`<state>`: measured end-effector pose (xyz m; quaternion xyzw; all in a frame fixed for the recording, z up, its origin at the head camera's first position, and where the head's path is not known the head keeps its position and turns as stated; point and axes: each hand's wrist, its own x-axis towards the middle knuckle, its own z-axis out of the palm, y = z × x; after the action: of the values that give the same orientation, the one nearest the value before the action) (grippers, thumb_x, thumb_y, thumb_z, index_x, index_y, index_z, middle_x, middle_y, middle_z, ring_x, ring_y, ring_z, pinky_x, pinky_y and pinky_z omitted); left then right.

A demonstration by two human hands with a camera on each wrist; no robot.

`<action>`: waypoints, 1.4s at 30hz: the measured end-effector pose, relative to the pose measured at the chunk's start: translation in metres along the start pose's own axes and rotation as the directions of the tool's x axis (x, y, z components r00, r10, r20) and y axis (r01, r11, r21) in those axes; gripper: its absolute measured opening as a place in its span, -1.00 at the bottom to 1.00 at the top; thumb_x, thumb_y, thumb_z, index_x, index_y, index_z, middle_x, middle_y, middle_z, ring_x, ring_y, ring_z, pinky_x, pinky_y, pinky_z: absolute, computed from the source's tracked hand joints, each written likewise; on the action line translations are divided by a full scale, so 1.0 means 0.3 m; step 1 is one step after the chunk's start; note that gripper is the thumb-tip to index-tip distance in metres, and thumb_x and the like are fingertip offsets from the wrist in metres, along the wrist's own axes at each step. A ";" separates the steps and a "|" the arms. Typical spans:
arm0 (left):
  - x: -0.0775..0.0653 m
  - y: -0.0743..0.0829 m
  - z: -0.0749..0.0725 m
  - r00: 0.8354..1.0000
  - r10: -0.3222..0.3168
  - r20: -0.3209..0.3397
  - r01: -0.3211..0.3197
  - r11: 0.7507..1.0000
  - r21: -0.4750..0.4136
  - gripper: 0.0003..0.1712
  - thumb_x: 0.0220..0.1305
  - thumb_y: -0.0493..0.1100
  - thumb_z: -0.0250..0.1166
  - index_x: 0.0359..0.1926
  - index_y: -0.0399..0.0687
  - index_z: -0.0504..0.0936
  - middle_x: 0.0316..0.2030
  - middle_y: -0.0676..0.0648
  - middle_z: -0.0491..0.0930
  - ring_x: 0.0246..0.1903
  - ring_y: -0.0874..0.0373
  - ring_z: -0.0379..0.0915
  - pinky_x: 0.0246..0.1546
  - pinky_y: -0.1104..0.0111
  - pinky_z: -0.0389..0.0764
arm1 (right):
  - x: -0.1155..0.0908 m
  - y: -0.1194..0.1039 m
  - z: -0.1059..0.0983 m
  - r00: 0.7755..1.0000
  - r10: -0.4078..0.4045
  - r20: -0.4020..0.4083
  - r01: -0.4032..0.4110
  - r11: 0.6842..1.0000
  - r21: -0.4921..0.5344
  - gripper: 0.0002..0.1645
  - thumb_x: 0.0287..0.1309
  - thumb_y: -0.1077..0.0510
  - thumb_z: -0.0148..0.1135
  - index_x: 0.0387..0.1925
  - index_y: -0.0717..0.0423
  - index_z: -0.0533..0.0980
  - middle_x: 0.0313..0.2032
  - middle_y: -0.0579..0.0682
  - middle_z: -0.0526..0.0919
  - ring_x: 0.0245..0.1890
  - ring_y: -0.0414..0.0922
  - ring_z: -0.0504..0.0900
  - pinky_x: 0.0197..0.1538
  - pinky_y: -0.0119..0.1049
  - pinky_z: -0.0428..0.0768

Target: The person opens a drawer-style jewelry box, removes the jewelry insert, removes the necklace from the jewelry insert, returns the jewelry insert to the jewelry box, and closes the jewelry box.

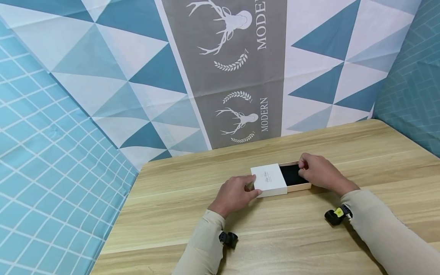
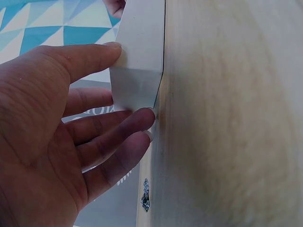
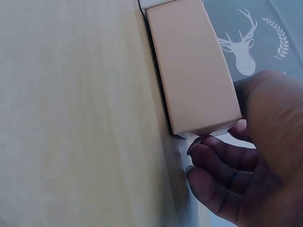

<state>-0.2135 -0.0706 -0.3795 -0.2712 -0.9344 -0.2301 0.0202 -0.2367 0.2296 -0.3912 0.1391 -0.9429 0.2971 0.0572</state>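
Note:
A white box sleeve (image 1: 269,178) with small print on its top lies flat on the table, its peach-coloured drawer (image 1: 299,187) pulled partway out to the right. Black lining (image 1: 291,175) shows inside the drawer. My left hand (image 1: 237,194) grips the sleeve's left end, thumb on the near side and forefinger at the end; the other fingers stay loosely bent beside it in the left wrist view. At the drawer's right end, my right hand (image 1: 319,172) pinches the end wall. In the right wrist view its thumb tip is hidden behind the drawer's side wall (image 3: 194,66).
Beneath the box is a wood-grain table (image 1: 165,221), whose back edge meets a patterned cloth wall (image 1: 148,76). Blue tiled cloth (image 1: 51,152) hangs at the left, and another blue cloth (image 1: 412,84) at the right. Each wrist carries a small black camera (image 1: 335,216).

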 end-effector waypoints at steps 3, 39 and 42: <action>0.001 -0.001 0.000 1.000 0.003 0.000 -0.003 1.000 -0.002 -0.78 0.32 0.07 0.38 -0.11 0.13 0.64 -0.55 0.14 0.46 -0.51 0.36 0.40 -0.49 0.43 0.39 | 0.002 0.000 0.002 1.000 -0.012 -0.003 0.012 1.000 0.007 -0.89 0.20 0.31 0.22 -0.34 0.15 0.42 -0.44 -0.03 0.48 -0.47 -0.09 0.41 -0.32 -0.17 0.39; 0.002 -0.005 0.002 1.000 0.006 0.002 -0.006 1.000 -0.016 -0.72 0.32 0.07 0.37 -0.03 0.12 0.66 -0.56 0.15 0.47 -0.54 0.37 0.37 -0.51 0.45 0.37 | 0.008 -0.007 0.017 0.999 -0.038 0.008 0.038 0.999 0.036 -0.92 0.22 0.33 0.20 -0.30 0.17 0.44 -0.40 -0.02 0.52 -0.41 -0.08 0.44 -0.30 -0.16 0.43; 0.002 -0.006 0.002 1.000 0.012 0.000 -0.012 1.000 -0.018 -0.79 0.32 0.08 0.37 -0.15 0.13 0.62 -0.59 0.14 0.42 -0.57 0.37 0.34 -0.54 0.46 0.34 | 0.008 -0.008 0.015 0.999 -0.042 0.008 0.042 0.999 0.034 -0.92 0.22 0.33 0.19 -0.31 0.16 0.44 -0.41 -0.02 0.51 -0.41 -0.08 0.44 -0.30 -0.16 0.43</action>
<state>-0.2148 -0.0713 -0.3807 -0.2770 -0.9306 -0.2384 0.0190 -0.2383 0.2245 -0.3933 0.1610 -0.9349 0.3110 0.0571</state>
